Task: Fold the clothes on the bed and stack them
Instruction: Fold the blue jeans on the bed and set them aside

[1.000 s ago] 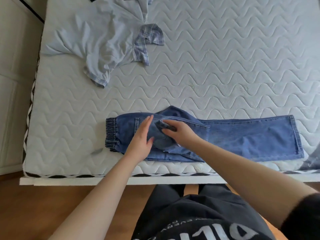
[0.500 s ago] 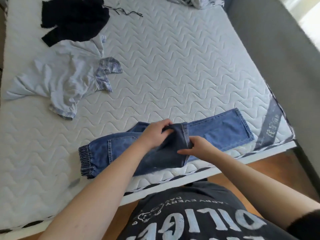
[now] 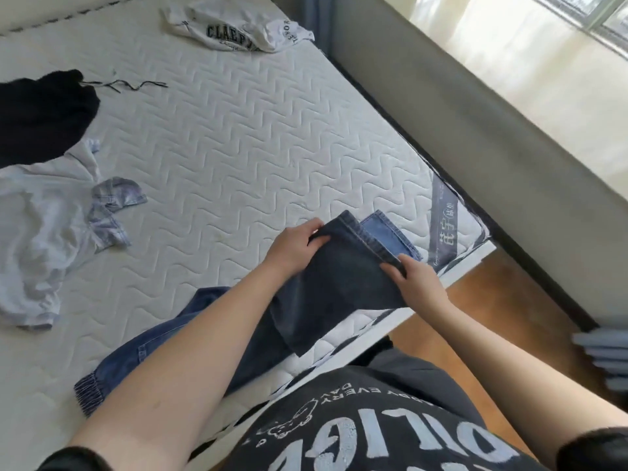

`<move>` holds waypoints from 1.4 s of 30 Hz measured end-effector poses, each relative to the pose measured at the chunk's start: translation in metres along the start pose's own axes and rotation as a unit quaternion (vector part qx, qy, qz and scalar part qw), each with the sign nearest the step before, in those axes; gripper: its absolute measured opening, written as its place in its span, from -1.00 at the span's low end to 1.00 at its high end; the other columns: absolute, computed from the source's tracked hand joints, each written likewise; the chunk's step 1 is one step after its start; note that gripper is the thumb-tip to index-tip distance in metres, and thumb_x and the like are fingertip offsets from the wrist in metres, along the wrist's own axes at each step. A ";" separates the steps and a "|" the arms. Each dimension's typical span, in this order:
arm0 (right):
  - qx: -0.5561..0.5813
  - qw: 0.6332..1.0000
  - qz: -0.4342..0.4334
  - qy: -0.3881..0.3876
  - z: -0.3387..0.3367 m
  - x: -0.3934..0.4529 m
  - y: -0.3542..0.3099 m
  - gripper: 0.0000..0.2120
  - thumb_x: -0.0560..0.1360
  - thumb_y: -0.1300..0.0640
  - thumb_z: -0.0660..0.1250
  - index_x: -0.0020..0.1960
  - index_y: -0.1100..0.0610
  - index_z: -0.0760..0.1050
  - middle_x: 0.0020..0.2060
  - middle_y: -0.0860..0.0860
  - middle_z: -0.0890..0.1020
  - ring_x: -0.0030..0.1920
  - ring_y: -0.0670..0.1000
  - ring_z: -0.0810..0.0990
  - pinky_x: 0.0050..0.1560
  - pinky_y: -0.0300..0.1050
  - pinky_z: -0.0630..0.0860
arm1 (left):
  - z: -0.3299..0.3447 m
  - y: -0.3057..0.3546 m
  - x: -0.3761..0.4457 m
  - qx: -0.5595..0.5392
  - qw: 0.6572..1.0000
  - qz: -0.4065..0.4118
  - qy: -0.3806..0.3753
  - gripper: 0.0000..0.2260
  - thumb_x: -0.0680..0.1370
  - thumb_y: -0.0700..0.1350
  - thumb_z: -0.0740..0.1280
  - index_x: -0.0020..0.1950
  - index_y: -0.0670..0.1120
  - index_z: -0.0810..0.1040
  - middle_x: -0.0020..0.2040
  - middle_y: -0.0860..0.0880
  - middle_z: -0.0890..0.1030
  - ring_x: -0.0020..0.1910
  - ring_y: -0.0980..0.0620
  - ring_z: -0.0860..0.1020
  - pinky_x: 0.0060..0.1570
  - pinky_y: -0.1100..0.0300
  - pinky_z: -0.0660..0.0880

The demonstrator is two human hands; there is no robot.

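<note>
1. Jeans [image 3: 343, 280] lie along the near edge of the bed [image 3: 238, 158], their long axis running from the elastic waistband at the lower left to the leg hems at the upper right, close to the mattress label.
2. Left of the jeans, further onto the bed, sit a pale shirt [image 3: 40, 232] and a black garment [image 3: 40, 113]; a white printed top [image 3: 234, 27] lies well beyond them at the far side. None of these looks folded yet.
3. Left hand [image 3: 292, 249] has its grip closed on the far corner of the doubled-over denim, thumb on top.
4. Right hand [image 3: 418, 283] pinches the near corner of the same folded edge, fingers curled round the seam.
5. The step in hand appears to be carrying the waist half over towards the hems. To do it well, I judge both corners should travel level, so the folded edge lands square with the lighter hem showing just beyond it, and the cloth hanging off the bed edge should be drawn back on before smoothing.
</note>
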State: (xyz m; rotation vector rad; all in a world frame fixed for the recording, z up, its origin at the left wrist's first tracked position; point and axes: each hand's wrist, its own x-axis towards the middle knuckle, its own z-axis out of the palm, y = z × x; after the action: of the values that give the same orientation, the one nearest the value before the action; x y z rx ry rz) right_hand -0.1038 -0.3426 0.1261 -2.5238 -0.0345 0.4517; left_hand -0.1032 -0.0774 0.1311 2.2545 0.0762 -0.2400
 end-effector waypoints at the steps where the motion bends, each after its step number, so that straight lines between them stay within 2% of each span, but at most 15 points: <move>1: 0.009 1.000 -0.001 -0.002 -0.006 0.009 0.011 -0.66 0.55 -0.11 0.31 -0.25 0.08 0.35 -0.42 -0.05 0.47 -0.32 -0.01 0.47 -0.32 -0.06 0.33 | 0.007 0.008 0.013 0.006 1.000 -0.002 0.003 -0.87 0.60 0.08 0.28 0.02 0.05 0.53 -0.18 0.03 0.62 -0.11 -0.09 0.57 -0.12 0.07 0.46; 3: 0.037 0.999 -0.006 -0.017 -0.017 0.029 0.032 -0.75 0.54 -0.05 0.35 -0.24 0.00 0.37 -0.41 -0.10 0.49 -0.33 -0.13 0.46 -0.33 -0.17 0.30 | 0.021 0.022 0.042 0.017 1.000 -0.012 0.019 -0.85 0.58 0.10 0.32 0.01 0.04 0.55 -0.21 0.07 0.59 -0.15 -0.02 0.55 -0.18 0.14 0.39; 6: 0.049 0.997 -0.005 -0.063 -0.036 0.064 0.065 -0.89 0.53 0.09 0.38 -0.11 -0.07 0.47 -0.31 -0.16 0.54 -0.25 -0.09 0.50 -0.29 -0.25 0.31 | 0.048 0.037 0.085 0.015 0.998 -0.049 0.032 -0.85 0.55 0.09 0.38 -0.04 0.03 0.57 -0.18 0.08 0.58 -0.15 0.05 0.53 -0.16 0.21 0.34; 9: 0.057 0.994 0.032 -0.089 -0.049 0.102 0.102 -0.86 0.50 0.17 0.38 0.02 -0.02 0.54 -0.21 -0.09 0.61 -0.15 -0.01 0.55 -0.23 -0.17 0.34 | 0.081 0.044 0.129 0.014 0.996 -0.091 0.009 -0.92 0.57 0.01 0.36 -0.08 0.05 0.51 -0.16 0.07 0.57 -0.11 0.01 0.54 -0.14 0.20 0.34; 11: 0.061 0.992 0.055 -0.097 -0.049 0.128 0.124 -0.85 0.49 0.18 0.37 0.05 0.04 0.58 -0.15 -0.02 0.64 -0.10 0.03 0.57 -0.17 -0.13 0.36 | 0.105 0.044 0.160 0.023 0.994 -0.105 -0.007 -0.97 0.58 -0.06 0.34 -0.04 0.01 0.53 -0.11 0.01 0.62 -0.05 -0.05 0.57 -0.11 0.17 0.39; 14: 0.063 0.989 0.091 -0.098 -0.039 0.161 0.153 -0.95 0.50 0.10 0.40 -0.09 0.08 0.56 -0.26 -0.01 0.60 -0.18 0.03 0.53 -0.30 -0.20 0.33 | 0.139 0.038 0.203 0.051 0.991 -0.127 -0.016 -0.95 0.58 -0.11 0.30 0.02 0.01 0.54 0.00 -0.05 0.65 -0.03 -0.08 0.56 -0.06 0.12 0.44; 17: 0.069 0.985 0.129 -0.096 -0.024 0.180 0.176 -0.79 0.51 0.01 0.40 -0.20 0.11 0.50 -0.36 0.00 0.54 -0.26 0.04 0.50 -0.36 -0.19 0.30 | 0.165 0.029 0.234 0.076 0.985 -0.153 -0.027 -0.95 0.57 -0.14 0.31 -0.01 0.01 0.53 0.02 -0.08 0.65 -0.01 -0.12 0.56 -0.07 0.13 0.42; 19: 0.078 0.979 0.155 -0.107 -0.015 0.188 0.191 -0.79 0.53 -0.01 0.38 -0.16 0.12 0.51 -0.30 0.02 0.58 -0.22 0.06 0.52 -0.29 -0.09 0.32 | 0.179 0.023 0.250 0.086 0.981 -0.168 -0.033 -0.96 0.56 -0.13 0.33 -0.03 0.01 0.55 0.00 -0.08 0.66 -0.01 -0.12 0.57 -0.10 0.17 0.38; 23: 0.073 0.973 0.165 -0.142 0.001 0.208 0.215 -0.92 0.58 0.09 0.27 -0.02 0.08 0.50 -0.15 0.05 0.61 -0.06 0.13 0.56 -0.13 -0.08 0.39 | 0.203 0.012 0.280 0.083 0.975 -0.204 -0.034 -0.96 0.54 -0.14 0.35 -0.06 0.00 0.58 -0.05 -0.05 0.66 -0.03 -0.08 0.58 -0.13 0.23 0.34; 26: 0.086 0.968 0.182 -0.147 0.014 0.227 0.227 -0.88 0.57 0.14 0.25 0.08 0.10 0.52 -0.08 0.07 0.63 -0.01 0.13 0.56 -0.10 -0.10 0.38 | 0.219 0.003 0.299 0.086 0.968 -0.231 -0.038 -0.92 0.52 -0.13 0.32 -0.12 0.05 0.53 -0.07 -0.04 0.66 -0.05 -0.08 0.59 -0.14 0.20 0.38; 33: 0.086 0.955 0.215 -0.183 0.047 0.260 0.256 -0.86 0.57 0.12 0.28 0.10 0.11 0.54 -0.03 0.08 0.65 0.03 0.14 0.58 0.01 -0.06 0.48 | 0.260 -0.032 0.330 0.121 0.947 -0.288 -0.071 -0.94 0.50 -0.13 0.27 -0.07 0.01 0.52 0.00 -0.09 0.65 0.04 -0.16 0.58 0.03 0.07 0.51; 36: 0.050 0.957 0.212 -0.191 0.060 0.269 0.264 -0.85 0.54 0.11 0.31 0.10 0.07 0.53 0.03 0.06 0.62 0.06 0.13 0.57 0.05 -0.03 0.51 | 0.275 -0.047 0.343 0.172 0.935 -0.298 -0.084 -0.77 0.54 -0.08 0.28 0.19 -0.03 0.50 0.23 -0.11 0.55 0.20 -0.17 0.51 0.16 0.05 0.43; 38: 0.028 0.961 0.204 -0.184 0.067 0.274 0.267 -0.67 0.51 0.03 0.38 0.24 0.05 0.47 0.17 0.05 0.51 0.18 0.12 0.51 0.16 -0.01 0.47 | 0.283 -0.055 0.350 0.165 0.927 -0.318 -0.112 -0.59 0.56 0.05 0.32 0.35 -0.09 0.42 0.33 -0.14 0.48 0.30 -0.18 0.46 0.26 0.03 0.41; 40: -0.004 0.958 0.202 -0.204 0.073 0.280 0.267 -0.49 0.47 -0.11 0.43 0.33 0.05 0.40 0.23 0.05 0.46 0.26 0.12 0.45 0.23 -0.01 0.41 | 0.289 -0.061 0.354 0.165 0.920 -0.322 -0.150 -0.43 0.50 0.20 0.38 0.37 -0.12 0.40 0.34 -0.14 0.46 0.33 -0.17 0.45 0.29 0.00 0.41; 42: -0.064 0.952 0.180 -0.239 0.077 0.286 0.265 -0.57 0.46 -0.18 0.41 0.18 0.06 0.43 0.17 0.05 0.50 0.22 0.14 0.47 0.15 -0.01 0.41 | 0.292 -0.066 0.356 0.182 0.918 -0.316 -0.159 -0.41 0.46 0.23 0.43 0.34 -0.09 0.43 0.32 -0.12 0.48 0.32 -0.17 0.45 0.29 -0.03 0.41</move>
State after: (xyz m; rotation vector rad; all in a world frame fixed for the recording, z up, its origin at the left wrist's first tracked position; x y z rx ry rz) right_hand 0.1211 -0.4892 -0.1667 -2.4854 0.2242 1.2353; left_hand 0.1942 -0.2685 -0.1714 2.4565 0.6360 -1.0354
